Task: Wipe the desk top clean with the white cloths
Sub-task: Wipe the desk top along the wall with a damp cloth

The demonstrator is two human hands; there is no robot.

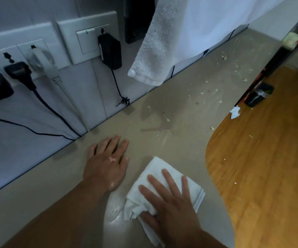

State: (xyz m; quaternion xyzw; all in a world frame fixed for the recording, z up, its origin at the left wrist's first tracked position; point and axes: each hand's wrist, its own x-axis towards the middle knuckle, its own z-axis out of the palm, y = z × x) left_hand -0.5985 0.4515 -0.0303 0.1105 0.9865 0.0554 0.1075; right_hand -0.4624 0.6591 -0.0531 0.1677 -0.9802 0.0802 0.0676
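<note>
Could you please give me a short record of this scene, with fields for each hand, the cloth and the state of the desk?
left hand: flat on the beige desk top, fingers spread, holding nothing
right hand: straight fingers press on the folded white cloth
folded white cloth: lies on the desk top to the right of the left hand
pale crumbs: scattered farther along the desk top, not yet wiped
hanging white towel: dangles above the desk top by the wall
</note>
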